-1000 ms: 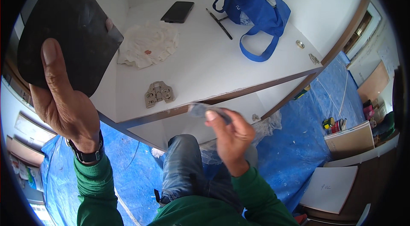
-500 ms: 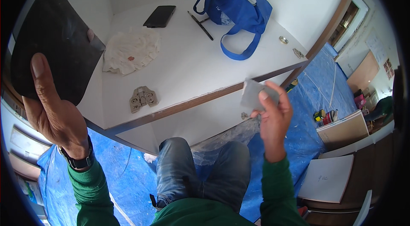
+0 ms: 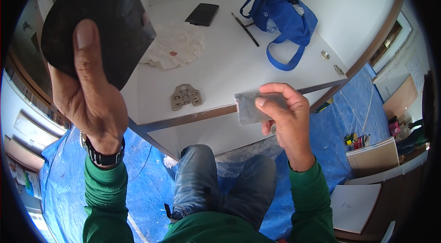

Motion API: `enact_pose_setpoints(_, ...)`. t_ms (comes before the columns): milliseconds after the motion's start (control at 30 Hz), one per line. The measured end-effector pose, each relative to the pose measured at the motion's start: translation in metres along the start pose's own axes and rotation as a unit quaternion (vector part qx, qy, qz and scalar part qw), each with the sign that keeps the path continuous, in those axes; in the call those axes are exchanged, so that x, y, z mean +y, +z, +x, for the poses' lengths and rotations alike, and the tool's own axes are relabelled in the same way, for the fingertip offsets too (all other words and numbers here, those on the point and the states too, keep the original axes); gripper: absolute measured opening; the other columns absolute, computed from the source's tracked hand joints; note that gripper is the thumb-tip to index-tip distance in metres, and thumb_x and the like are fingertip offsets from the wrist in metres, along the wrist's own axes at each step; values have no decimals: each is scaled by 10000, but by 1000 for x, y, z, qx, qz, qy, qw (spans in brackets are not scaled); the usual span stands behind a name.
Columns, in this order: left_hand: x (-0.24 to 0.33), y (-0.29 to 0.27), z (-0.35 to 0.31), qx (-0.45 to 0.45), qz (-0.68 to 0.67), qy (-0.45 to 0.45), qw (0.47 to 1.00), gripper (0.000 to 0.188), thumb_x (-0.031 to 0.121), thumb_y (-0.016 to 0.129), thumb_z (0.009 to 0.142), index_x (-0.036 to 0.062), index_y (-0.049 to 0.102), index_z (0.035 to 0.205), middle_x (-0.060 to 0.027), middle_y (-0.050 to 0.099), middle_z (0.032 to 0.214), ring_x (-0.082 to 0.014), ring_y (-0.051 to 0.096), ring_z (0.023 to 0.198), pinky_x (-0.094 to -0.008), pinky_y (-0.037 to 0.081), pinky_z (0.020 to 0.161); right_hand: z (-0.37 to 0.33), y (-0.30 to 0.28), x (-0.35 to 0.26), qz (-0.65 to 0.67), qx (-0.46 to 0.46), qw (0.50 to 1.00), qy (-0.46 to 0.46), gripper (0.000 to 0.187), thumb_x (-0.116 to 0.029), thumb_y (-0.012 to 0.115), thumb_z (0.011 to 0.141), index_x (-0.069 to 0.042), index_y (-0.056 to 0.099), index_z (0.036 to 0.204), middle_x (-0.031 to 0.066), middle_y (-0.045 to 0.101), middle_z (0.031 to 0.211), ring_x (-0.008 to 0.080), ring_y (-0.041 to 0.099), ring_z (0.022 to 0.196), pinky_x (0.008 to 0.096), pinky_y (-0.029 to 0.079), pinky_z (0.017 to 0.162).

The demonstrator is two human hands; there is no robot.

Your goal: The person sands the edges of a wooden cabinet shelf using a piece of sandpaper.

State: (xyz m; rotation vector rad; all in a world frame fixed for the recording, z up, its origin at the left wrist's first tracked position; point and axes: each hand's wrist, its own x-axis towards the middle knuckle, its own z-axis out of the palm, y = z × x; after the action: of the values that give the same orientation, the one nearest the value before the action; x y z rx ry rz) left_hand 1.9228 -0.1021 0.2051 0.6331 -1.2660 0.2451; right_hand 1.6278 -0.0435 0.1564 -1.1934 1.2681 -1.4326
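My left hand [image 3: 92,96], raised at the left, grips a dark, flat panel [image 3: 103,9] with a rounded outline. Its thumb lies on the near face; most of the fingers are hidden behind. In my right hand [image 3: 294,123] is a small grey rectangular plate [image 3: 250,109], pinched between thumb and fingers in front of the shelf edge. The plate and the panel are apart. Between the hands, a metal cabinet hinge [image 3: 185,97] lies on the white shelf [image 3: 229,75]. A crumpled off-white cloth [image 3: 174,45] with a reddish-brown spot is just beyond the panel.
Farther back on the shelf lie a black phone [image 3: 202,14], a dark pen [image 3: 245,30] and a blue cloth bag [image 3: 287,25]. A small ring [image 3: 325,55] and another metal fitting [image 3: 339,70] sit near its right edge. Blue sheeting [image 3: 147,188] covers the floor around my legs.
My left hand and the panel have shifted right. My right hand has moved slightly left and turned, so the grey plate lies more level. The shelf scene has shifted right with the view.
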Motion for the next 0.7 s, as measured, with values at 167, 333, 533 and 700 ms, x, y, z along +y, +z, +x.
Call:
enact_pose_setpoints(167, 10, 5, 0, -3, -46, -23, 999, 308, 185, 573, 1079, 22, 674, 1319, -165, 694, 1322, -264, 628, 1302, -413, 452, 1174, -9, 34, -2, -26, -36, 999, 18, 229, -48, 749, 911, 32, 674, 1111, 35, 654, 751, 82, 584, 474, 235, 477, 421)
enact_pose_setpoints(333, -12, -4, -2, 1, -87, 9, 996, 316, 181, 608, 1065, 33, 647, 1341, -140, 681, 1334, -236, 653, 1253, -402, 508, 1124, -21, 56, -6, -21, -29, 999, 21, 201, -22, 732, 895, 25, 686, 1085, 45, 666, 824, 77, 567, 563, 246, 467, 426)
enact_pose_setpoints(533, 13, -5, -5, -28, -56, -60, 996, 286, 162, 620, 1056, 11, 668, 1294, -137, 706, 1266, -217, 671, 1204, -371, 530, 1095, -34, 63, 1, 11, -42, 998, 35, 242, -57, 751, 918, 29, 668, 1129, 44, 665, 815, 81, 595, 515, 236, 510, 459)
enact_pose_setpoints(700, 24, -66, -56, 16, -283, -200, 938, 393, 210, 535, 1089, -29, 567, 1399, -187, 618, 1392, -297, 612, 1288, -460, 518, 1108, -60, 54, 5, 39, -103, 994, 22, 303, -88, 725, 978, 40, 624, 1234, 88, 692, 980, 96, 674, 757, 273, 613, 648)
